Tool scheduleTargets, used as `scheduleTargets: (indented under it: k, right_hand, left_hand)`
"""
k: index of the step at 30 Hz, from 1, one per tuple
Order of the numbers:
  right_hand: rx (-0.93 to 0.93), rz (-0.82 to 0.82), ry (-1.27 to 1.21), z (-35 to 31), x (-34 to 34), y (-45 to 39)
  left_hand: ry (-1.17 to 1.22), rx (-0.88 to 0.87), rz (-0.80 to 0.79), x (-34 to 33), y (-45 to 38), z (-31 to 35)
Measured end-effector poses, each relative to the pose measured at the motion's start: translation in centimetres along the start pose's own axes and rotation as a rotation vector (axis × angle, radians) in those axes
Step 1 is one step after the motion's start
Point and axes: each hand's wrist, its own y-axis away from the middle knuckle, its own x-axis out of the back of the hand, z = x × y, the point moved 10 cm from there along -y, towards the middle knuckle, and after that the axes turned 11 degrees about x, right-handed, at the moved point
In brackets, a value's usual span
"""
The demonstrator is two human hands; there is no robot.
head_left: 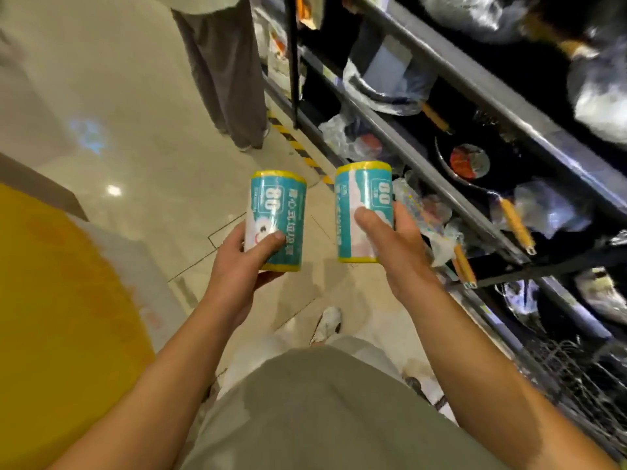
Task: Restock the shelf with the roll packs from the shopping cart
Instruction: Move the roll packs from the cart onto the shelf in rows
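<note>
Wrapped pans [470,164]; bystander's grey trousers [224,69]; tiled floor [142,130]

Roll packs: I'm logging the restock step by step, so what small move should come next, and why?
Probably turn right and carry both toward the shelf. The left hand grips one roll pack, the right hand the other roll pack, both held over the floor.

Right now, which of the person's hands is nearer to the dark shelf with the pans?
The right hand, which holds a roll pack just beside the shelf edge. The left hand holds another roll pack farther out, over the aisle floor.
</note>
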Motion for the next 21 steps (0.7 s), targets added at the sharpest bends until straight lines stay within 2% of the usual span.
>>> scheduleTargets:
  k: [3, 8, 14, 21]
  right_hand:
    - [0.011, -0.043, 0.015, -1.7, -1.2, -4.1]
    - [-0.021, -0.002, -0.027, -2.5, -2.6, -10.7]
    - [-0.052, 0.163, -0.031, -3.9, -5.0, -18.0]
    - [-0.001, 0.359, -0.118, -9.7, -8.2, -25.3]
  left_hand:
    - [0.029, 0.004, 0.002, -0.5, -2.4, 2.9]
    - [0.013, 0.009, -0.018, -1.7, -7.9, 7.6]
    - [-0.075, 0.012, -0.139, -3.2, -17.0, 15.4]
    - [-0.228, -0.043, -0.341, -5.9, -25.4, 26.7]
